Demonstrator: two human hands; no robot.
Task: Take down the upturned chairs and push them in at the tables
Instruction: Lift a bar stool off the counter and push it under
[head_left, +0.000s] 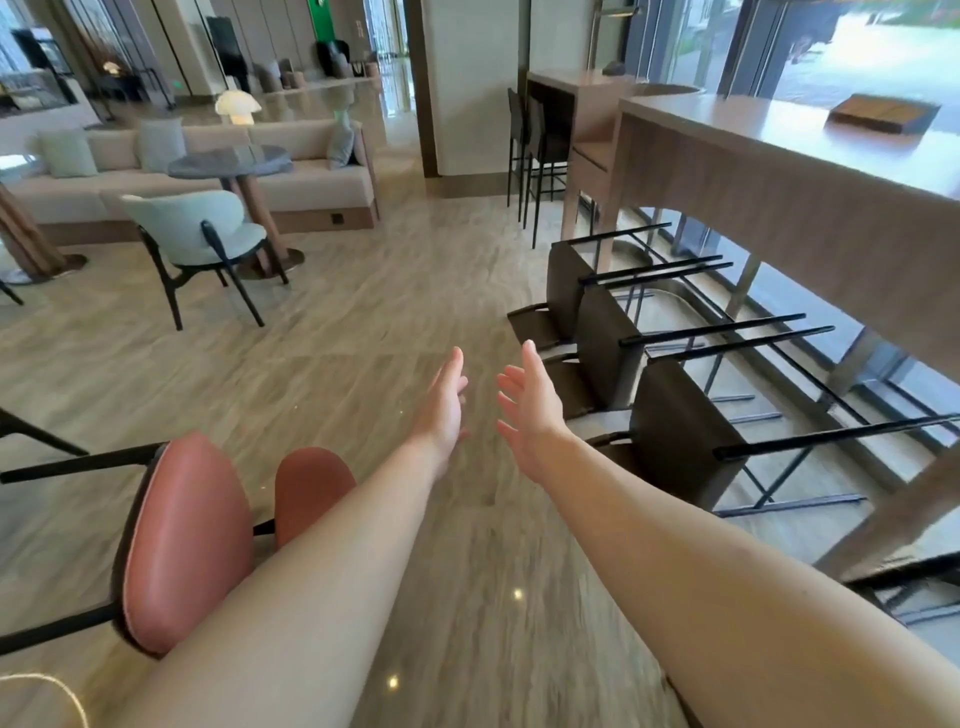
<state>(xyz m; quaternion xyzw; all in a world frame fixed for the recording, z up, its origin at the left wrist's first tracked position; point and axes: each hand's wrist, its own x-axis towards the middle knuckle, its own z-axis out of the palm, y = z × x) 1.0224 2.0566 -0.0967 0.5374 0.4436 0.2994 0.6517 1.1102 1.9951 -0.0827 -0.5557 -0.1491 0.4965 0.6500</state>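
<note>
**Both hands out front, nothing held**

I see my left hand (441, 405) and right hand (530, 410) stretched forward over the floor (363, 322), palms turned toward each other with a small gap between them; each grip is spread wide, fingers loose, and has hold of nothing.

To the right of my right grip, three dark stools (675, 415) lie tipped on their sides on the floor, seats facing me and black legs pointing away under the long desk (779, 171); the nearest one is just beside my right forearm, not touching it; the other two lie farther ahead along the desk's edge. Beyond them, two more dark stools (535, 140) stand upright against a second desk (582, 98).

Below and left of my left grip, a red chair (192, 540) lies on its side, its black legs running off to the left; my left forearm crosses in front of it.

Far ahead and left of both grips stand a pale green armchair (192, 228), a round table (234, 161) and a beige sofa (311, 176).
</note>
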